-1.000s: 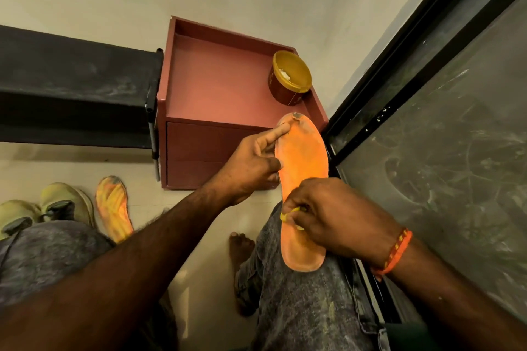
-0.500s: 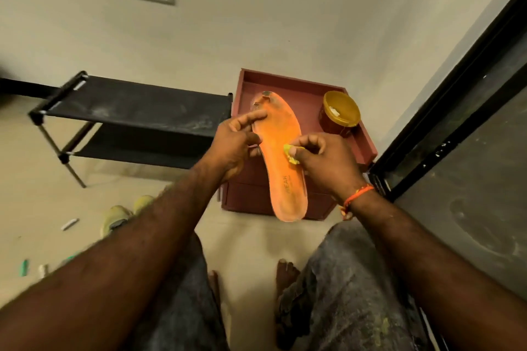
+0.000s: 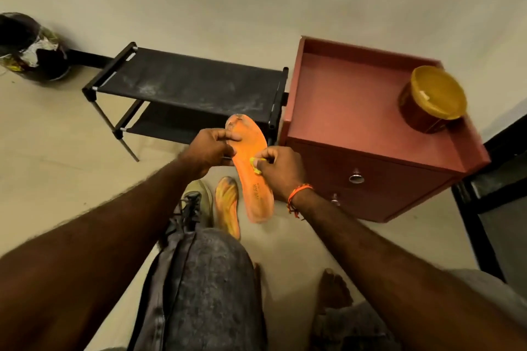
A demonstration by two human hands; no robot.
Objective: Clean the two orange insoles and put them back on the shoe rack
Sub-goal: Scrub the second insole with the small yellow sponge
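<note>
I hold an orange insole (image 3: 252,179) upright in the air in front of me, toe end up. My left hand (image 3: 212,148) pinches its upper left edge near the toe. My right hand (image 3: 278,165) pinches a small yellow piece (image 3: 254,165) against the middle of the insole. A second orange insole (image 3: 227,208) lies on the floor below, beside a greenish shoe (image 3: 199,202). The black two-tier shoe rack (image 3: 194,82) stands behind, against the wall, with nothing on its top shelf.
A red cabinet (image 3: 359,111) with knobs stands to the right of the rack, a yellow-lidded tub (image 3: 435,97) on its top. A dark bin (image 3: 28,45) sits far left. My knees and bare feet fill the lower frame. A dark door frame (image 3: 482,202) is at right.
The view has swung left and widened, showing the whole rack and the bin. My left hand now pinches the toe edge instead of pointing along it. The insole stays in both hands.
</note>
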